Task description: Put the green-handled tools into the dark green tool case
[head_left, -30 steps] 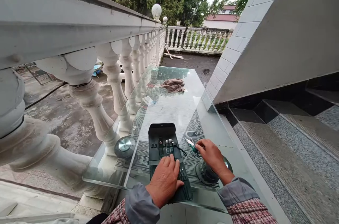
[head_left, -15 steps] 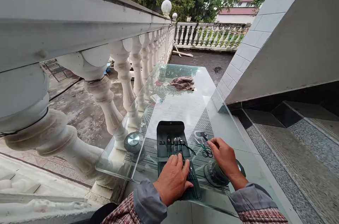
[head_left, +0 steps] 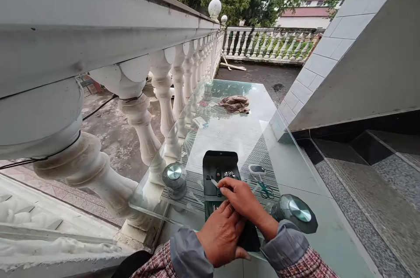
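Observation:
A dark manicure case [head_left: 210, 162] lies unfolded on the glass table [head_left: 236, 131], with small metal tools such as nail clippers [head_left: 229, 174] held in its upper part. My left hand [head_left: 220, 232] rests flat over the lower part, fingers stretched out. Above it, my right hand [head_left: 241, 199] pinches a slim pale tool [head_left: 214, 183], whose tip points to the upper left over the case; its kind is unclear. To the right of the case lie green-handled scissors [head_left: 265, 191] and an oval-headed dark and white item [head_left: 257, 169]. Both hands hide much of the lower case.
Round metal-topped table supports [head_left: 175, 177] show through the glass at left and right [head_left: 297, 212]. A crumpled brown cloth [head_left: 235, 104] and a small printed card [head_left: 200, 122] lie farther back. A white balustrade [head_left: 141, 124] runs along the left; stone steps [head_left: 361, 173] stand at right.
My right hand has moved left from beside the scissors to over the case, with a slim pale tool in its fingers. My left hand stays on the case. The view has shifted slightly.

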{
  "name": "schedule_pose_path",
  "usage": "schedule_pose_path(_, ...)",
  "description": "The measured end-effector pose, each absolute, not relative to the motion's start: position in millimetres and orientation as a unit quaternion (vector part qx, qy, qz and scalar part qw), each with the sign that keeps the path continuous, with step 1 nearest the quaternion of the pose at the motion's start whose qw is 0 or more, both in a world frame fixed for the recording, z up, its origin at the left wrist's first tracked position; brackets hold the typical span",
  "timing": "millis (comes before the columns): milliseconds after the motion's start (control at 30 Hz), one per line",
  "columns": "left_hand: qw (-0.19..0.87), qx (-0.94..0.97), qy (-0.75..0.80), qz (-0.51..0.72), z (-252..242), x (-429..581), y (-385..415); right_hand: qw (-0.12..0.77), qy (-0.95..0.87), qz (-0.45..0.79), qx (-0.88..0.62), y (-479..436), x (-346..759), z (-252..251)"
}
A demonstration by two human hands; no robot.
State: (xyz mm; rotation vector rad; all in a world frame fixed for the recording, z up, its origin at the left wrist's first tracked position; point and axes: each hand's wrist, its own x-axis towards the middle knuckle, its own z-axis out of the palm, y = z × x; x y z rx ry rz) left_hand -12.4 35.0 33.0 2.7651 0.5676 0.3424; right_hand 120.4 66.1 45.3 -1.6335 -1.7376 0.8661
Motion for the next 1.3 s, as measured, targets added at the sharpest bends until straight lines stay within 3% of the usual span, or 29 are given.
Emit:
schedule_pose_path(533, 0.163, 0.966, 0.181, 0.083, 25.6, -17.3, 32.6, 0.195, -0.671, 0.278, -0.659, 68.4, 104.2, 29.7)
schedule_pose_path(1300, 0.177, 0.963, 0.174, 0.104, 21.6, -19.0, 33.7, 0.226, -0.656, 0.312, -0.649, 74.3, 94.3, 26.9)
